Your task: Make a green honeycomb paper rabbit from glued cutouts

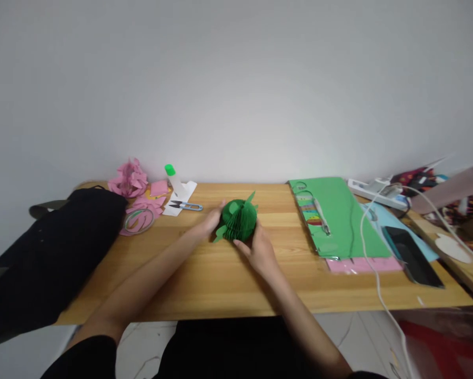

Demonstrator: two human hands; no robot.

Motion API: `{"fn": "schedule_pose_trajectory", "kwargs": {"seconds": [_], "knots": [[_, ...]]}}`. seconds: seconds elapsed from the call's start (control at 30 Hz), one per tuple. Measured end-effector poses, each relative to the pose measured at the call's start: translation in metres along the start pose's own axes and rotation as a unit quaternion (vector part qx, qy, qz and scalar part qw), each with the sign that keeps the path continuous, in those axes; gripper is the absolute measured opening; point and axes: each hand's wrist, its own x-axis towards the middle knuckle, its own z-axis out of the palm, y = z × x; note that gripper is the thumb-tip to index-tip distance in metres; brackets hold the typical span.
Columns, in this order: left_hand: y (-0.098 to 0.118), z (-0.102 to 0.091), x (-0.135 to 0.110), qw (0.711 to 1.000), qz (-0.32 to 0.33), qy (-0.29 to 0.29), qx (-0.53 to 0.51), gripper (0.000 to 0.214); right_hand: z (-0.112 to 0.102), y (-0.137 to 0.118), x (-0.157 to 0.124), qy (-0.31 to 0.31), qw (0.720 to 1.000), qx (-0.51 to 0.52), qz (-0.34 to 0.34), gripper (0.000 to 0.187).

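Note:
A round green folded-paper ball with small leaf-like tabs (239, 218) rests on the wooden table (220, 279), near its middle. My left hand (213, 219) touches its left side with the fingers curled against it. My right hand (260, 250) cups its lower right side from the front, fingers pressed to the paper. Both hands hold the ball between them.
A black bag (50, 252) lies at the left. Beside it are pink paper flowers (129, 179), a tape roll (138, 221), a green-capped glue bottle (173, 180) and small scissors (185, 206). At the right are green and pink sheets (339, 218), a phone (412, 255), a white cable (372, 263) and a power strip (378, 190).

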Motion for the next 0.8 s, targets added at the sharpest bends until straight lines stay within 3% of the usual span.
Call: {"fn": "schedule_pose_trajectory", "kwargs": {"seconds": [0.1, 0.2, 0.37, 0.57, 0.63, 0.7, 0.8], "knots": [[-0.001, -0.001, -0.016, 1.0, -0.004, 0.025, 0.002, 0.068, -0.004, -0.003, -0.001, 0.015, 1.0, 0.014, 0.004, 0.078], [0.002, -0.004, -0.04, 0.999, 0.0, 0.049, 0.016, 0.066, -0.011, -0.003, 0.0, 0.005, 0.993, 0.117, 0.019, 0.066], [0.0, 0.006, -0.062, 0.989, 0.066, 0.114, 0.066, 0.057, -0.008, 0.002, 0.008, 0.017, 0.968, 0.237, 0.077, 0.059], [-0.015, 0.025, -0.068, 0.991, 0.057, 0.095, 0.077, 0.081, 0.013, 0.004, 0.008, -0.024, 0.9, 0.412, 0.14, 0.072], [-0.018, 0.027, -0.073, 0.989, 0.066, 0.095, 0.088, 0.091, 0.015, 0.005, 0.005, -0.036, 0.891, 0.428, 0.147, 0.07], [-0.019, 0.027, -0.081, 0.985, 0.095, 0.096, 0.104, 0.089, 0.012, 0.007, 0.002, -0.049, 0.887, 0.429, 0.161, 0.07], [-0.018, 0.025, -0.09, 0.973, 0.161, 0.092, 0.134, 0.068, 0.003, 0.01, -0.002, -0.074, 0.868, 0.447, 0.203, 0.071]]}}
